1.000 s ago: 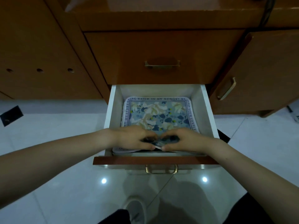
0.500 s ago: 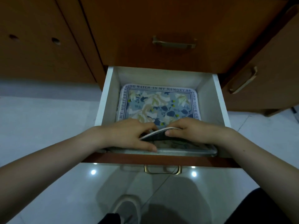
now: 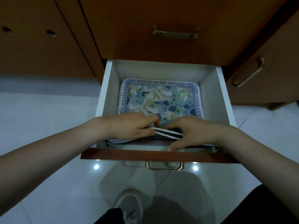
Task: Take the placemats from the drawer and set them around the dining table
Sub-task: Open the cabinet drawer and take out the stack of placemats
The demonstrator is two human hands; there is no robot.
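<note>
A stack of floral blue placemats (image 3: 160, 97) with a lettered border lies flat in the open white drawer (image 3: 223, 97). My left hand (image 3: 131, 126) and my right hand (image 3: 192, 131) both pinch the near edges of the upper mats, which are peeled up into a small fold between them. My right thumb presses on the near rim of the mats lower in the stack. The near part of the stack is hidden by my hands.
The drawer's brown front (image 3: 158, 156) with a brass handle (image 3: 164, 165) juts out toward me. Above it is a closed drawer (image 3: 176, 32), and a cabinet door (image 3: 258, 75) stands to the right. White tiled floor (image 3: 42, 126) lies around; my shoe (image 3: 129, 206) is below.
The near edges of the upper mats have been lifted higher and now show as two layers between my fingers. The camera has moved closer to the drawer.
</note>
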